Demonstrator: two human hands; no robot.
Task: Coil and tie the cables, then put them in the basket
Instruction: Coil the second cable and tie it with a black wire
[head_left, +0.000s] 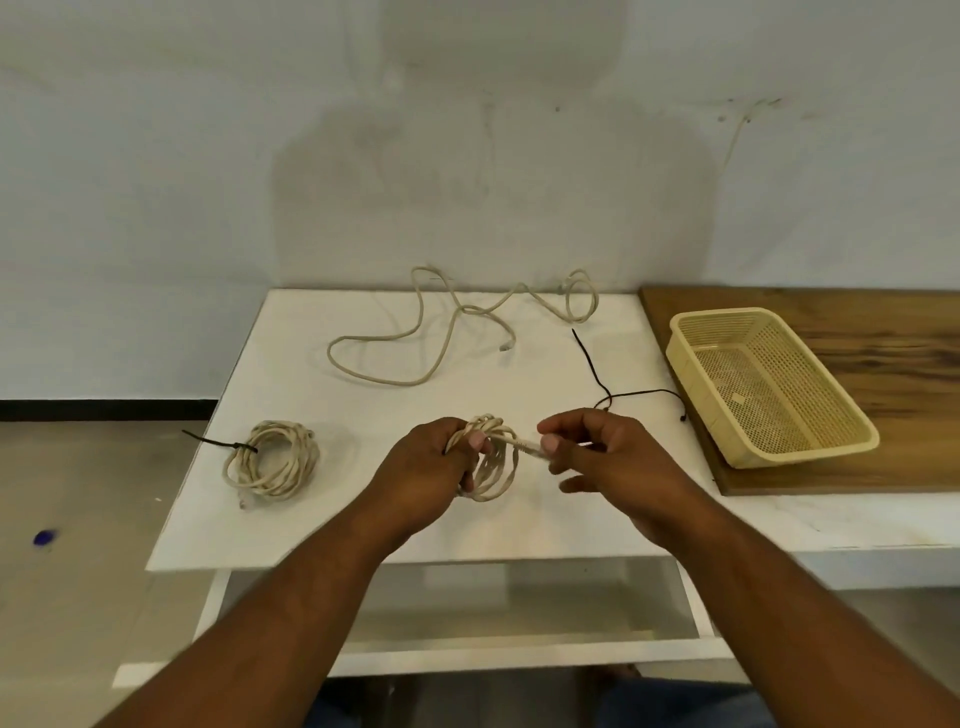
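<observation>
My left hand (434, 462) grips a coil of beige cable (496, 470) above the white table (322, 530). My right hand (597, 452) pinches the plug end of that same cable (527, 447) between thumb and fingers, just right of the coil. A second beige coil (272, 462), bound with a black tie (218, 443), lies at the table's left. A loose beige cable (457, 322) sprawls across the far side of the table. The cream plastic basket (691, 358) stands empty at the right.
A thin black tie (597, 374) lies on the table between the loose cable and the basket. The basket rests on a wooden board (883, 332). A wall rises right behind the table. A blue scrap (45, 538) lies on the floor at left.
</observation>
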